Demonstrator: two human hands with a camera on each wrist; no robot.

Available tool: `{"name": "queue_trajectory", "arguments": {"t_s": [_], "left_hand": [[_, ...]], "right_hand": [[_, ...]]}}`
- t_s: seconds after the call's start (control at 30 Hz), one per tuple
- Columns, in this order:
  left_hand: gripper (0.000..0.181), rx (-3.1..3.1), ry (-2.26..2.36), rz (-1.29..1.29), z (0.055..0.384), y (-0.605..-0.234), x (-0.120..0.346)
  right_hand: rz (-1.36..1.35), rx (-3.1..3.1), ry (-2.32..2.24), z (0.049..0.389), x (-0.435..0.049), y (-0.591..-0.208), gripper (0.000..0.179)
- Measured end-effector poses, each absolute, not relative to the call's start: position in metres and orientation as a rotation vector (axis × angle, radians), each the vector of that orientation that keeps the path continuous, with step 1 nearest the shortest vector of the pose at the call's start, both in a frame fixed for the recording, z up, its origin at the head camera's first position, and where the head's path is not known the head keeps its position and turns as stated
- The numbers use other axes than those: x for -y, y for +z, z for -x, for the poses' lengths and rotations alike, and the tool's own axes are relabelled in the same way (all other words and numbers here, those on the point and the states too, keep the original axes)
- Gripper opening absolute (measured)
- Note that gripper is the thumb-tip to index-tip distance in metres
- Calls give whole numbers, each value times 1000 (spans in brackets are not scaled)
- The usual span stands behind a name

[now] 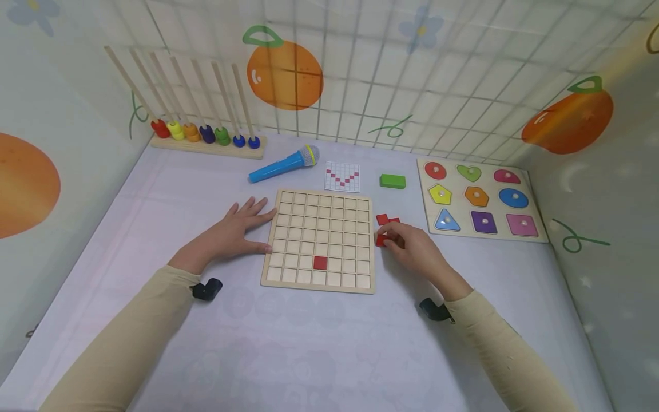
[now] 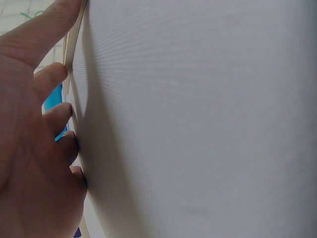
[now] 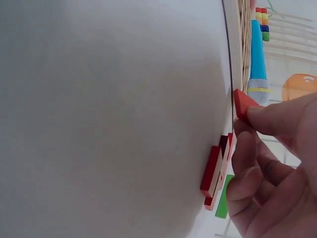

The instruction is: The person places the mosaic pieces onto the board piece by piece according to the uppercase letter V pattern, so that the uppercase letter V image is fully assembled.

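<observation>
A wooden grid board point(image 1: 266, 274) lies on the table, with one red square tile point(image 1: 320, 263) in a cell of its lower part. Fingers spread, my left hand point(image 1: 239, 229) rests at the board's left edge, its thumb and index finger touching the rim. Beside the right edge, my right hand point(image 1: 414, 246) pinches another red tile point(image 3: 241, 105) between thumb and fingers; in the right wrist view this tile is tilted. Past that hand, loose red tiles point(image 1: 382, 219) lie on the table, partly hidden in the head view by its fingers.
Behind the board are a blue toy microphone point(image 1: 280, 167), a small pattern card point(image 1: 342, 176) and a green block point(image 1: 393, 181). A shape puzzle board point(image 1: 481, 229) lies at the right. A wooden stand with rods and coloured beads point(image 1: 206, 147) stands at the back left.
</observation>
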State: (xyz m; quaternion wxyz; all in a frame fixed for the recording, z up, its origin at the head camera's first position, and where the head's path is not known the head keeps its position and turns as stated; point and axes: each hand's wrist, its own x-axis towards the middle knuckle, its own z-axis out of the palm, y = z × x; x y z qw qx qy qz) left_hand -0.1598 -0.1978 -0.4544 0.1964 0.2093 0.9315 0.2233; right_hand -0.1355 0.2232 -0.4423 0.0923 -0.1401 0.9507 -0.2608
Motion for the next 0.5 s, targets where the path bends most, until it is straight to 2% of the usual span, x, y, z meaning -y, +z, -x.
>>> {"name": "queue_trajectory", "arguments": {"t_s": [0.5], "left_hand": [[97,-2613,617,-575,160,-454,198]], "right_hand": [[482,-2819,-889,134,-219,-437,24]]}}
